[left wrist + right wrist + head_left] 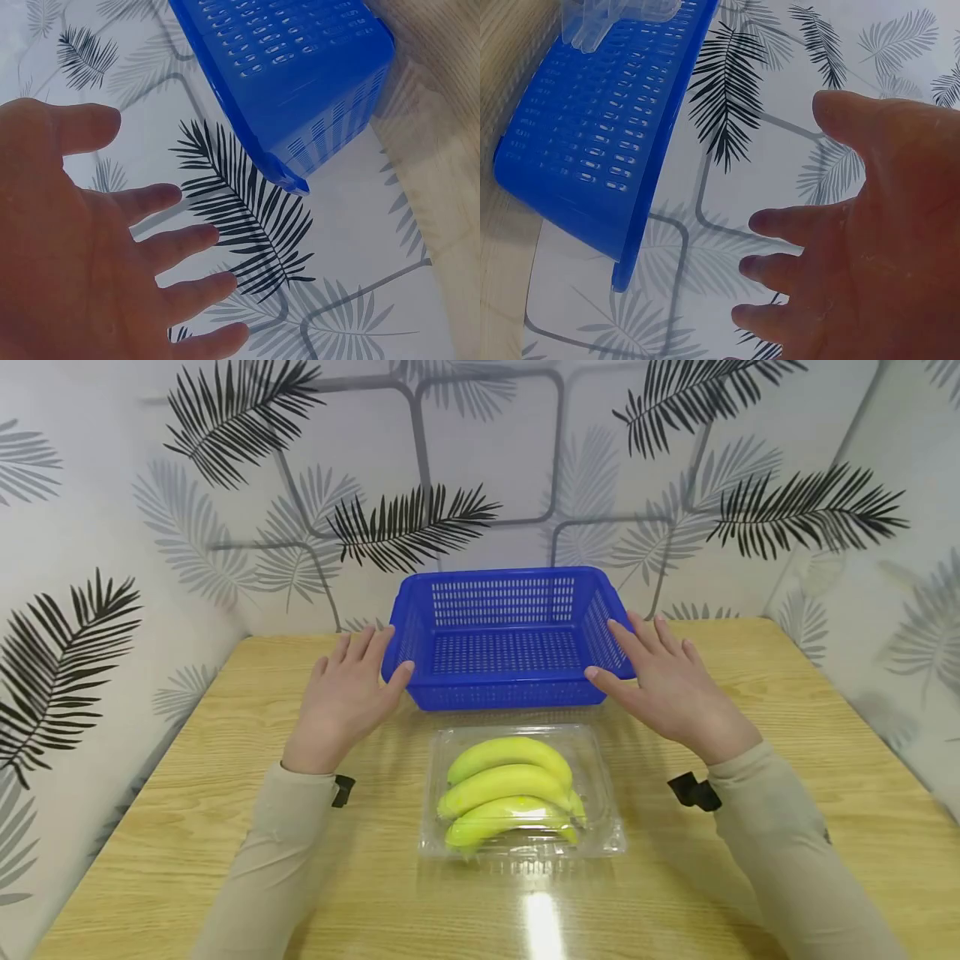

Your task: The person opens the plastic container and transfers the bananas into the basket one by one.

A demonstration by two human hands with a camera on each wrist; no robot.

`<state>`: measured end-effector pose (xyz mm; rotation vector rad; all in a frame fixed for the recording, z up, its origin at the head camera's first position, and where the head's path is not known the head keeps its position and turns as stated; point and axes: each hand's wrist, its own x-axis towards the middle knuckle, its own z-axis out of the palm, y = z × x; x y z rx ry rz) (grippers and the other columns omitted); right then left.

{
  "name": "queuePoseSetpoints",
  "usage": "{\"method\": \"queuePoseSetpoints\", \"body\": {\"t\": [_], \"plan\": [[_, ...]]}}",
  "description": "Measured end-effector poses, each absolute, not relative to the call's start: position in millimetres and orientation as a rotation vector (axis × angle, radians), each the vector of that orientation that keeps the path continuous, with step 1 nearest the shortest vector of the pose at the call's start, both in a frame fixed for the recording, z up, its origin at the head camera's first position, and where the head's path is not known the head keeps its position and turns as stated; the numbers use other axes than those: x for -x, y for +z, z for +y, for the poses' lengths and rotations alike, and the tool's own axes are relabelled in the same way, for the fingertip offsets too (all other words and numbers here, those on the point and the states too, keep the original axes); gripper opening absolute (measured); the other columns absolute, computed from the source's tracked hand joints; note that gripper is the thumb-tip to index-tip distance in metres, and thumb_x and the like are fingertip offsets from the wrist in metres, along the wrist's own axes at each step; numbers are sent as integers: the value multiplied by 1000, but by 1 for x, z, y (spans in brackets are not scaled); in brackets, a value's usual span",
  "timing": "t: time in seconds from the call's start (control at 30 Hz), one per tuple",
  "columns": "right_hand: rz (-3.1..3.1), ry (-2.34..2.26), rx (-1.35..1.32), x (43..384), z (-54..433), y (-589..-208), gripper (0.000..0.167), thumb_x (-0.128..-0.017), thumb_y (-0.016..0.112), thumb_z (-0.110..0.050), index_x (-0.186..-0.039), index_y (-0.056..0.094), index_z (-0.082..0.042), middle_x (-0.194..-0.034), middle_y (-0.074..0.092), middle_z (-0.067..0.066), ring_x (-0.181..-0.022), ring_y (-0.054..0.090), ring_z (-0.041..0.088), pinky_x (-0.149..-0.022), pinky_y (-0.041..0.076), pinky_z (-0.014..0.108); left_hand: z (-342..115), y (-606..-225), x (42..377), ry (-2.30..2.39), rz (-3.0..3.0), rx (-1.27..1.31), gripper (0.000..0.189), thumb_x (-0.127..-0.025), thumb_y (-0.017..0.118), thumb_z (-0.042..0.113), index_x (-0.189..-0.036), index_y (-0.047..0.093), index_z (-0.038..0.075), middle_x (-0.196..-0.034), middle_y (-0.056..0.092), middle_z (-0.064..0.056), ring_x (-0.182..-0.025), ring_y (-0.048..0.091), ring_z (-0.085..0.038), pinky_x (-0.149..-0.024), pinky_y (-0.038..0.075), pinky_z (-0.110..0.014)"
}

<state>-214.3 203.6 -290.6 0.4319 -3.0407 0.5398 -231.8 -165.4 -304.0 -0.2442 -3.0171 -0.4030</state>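
Note:
A blue slotted plastic basket point(510, 693) stands on the table, with nothing inside it in the head view. My left hand point(348, 697) is at its left end, fingers spread; the left wrist view shows a gap between that hand point(112, 240) and the basket point(300, 75). At the opposite end is my right hand point(667, 685), its fingers extended, and in the right wrist view this hand point(840, 232) is also apart from the basket wall point(600, 127). Nearer to me lies a clear plastic clamshell box point(600, 777) holding several yellow bananas point(510, 789).
The wooden table point(202, 827) carries the basket at its far side and the clamshell box in front of it. Just behind the table rises a wall point(487, 452) with a leaf pattern. Another patterned wall stands along the left side.

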Motion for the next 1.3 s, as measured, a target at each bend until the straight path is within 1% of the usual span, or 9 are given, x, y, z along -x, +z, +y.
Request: {"method": "queuePoseSetpoints", "body": {"t": [0.33, 0.53, 0.63, 0.9, 1.1, 1.3], "plan": [[-2855, 592, -608, 213, 201, -295, 78, -98, 43, -62, -159, 22, -17, -165, 6, 5, -149, -5, 29, -117, 1, 57, -169, -303, 227, -401, -3005, 269, 71, -101, 31, 57, -159, 20, 17, -164, 13, -11, -148, 6, -37, -114, 11, -63], [-2749, 632, -695, 215, 202, -297, 72, -99, 50, -54, -157, 28, -17, -163, 17, 6, -150, 6, 29, -117, 13, 57, -167, -300, 226, -403, -2986, 294, 69, -101, 32, 57, -158, 22, 18, -162, 18, -11, -148, 10, -37, -114, 14, -62], [-2701, 668, -742, 216, 201, -297, 70, -99, 53, -50, -156, 31, -17, -162, 21, 5, -149, 8, 27, -116, 16, 58, -167, -300, 226, -432, -2973, 314, 69, -102, 33, 56, -158, 23, 18, -162, 21, -11, -147, 13, -37, -114, 15, -60], [-2627, 724, -823, 215, 200, -300, 66, -98, 59, -42, -155, 34, -17, -160, 26, 2, -147, 19, 28, -114, 24, 57, -173, -304, 230, -595, -2843, 376, 65, -101, 42, 51, -153, 35, 13, -157, 33, -12, -144, 28, -33, -114, 25, -54], [-2571, 729, -857, 215, 200, -303, 64, -97, 63, -38, -152, 39, -16, -157, 31, 3, -144, 25, 28, -113, 27, 55, -175, -304, 231, -681, -2788, 395, 63, -100, 46, 51, -148, 41, 11, -152, 40, -13, -141, 33, -33, -113, 28, -52], [-2541, 773, -911, 214, 197, -303, 62, -95, 66, -35, -150, 43, -18, -156, 33, -2, -144, 27, 25, -110, 32, 54, -175, -303, 229, -723, -2784, 417, 60, -100, 46, 49, -145, 46, 8, -148, 44, -14, -139, 36, -34, -111, 29, -53]]}}
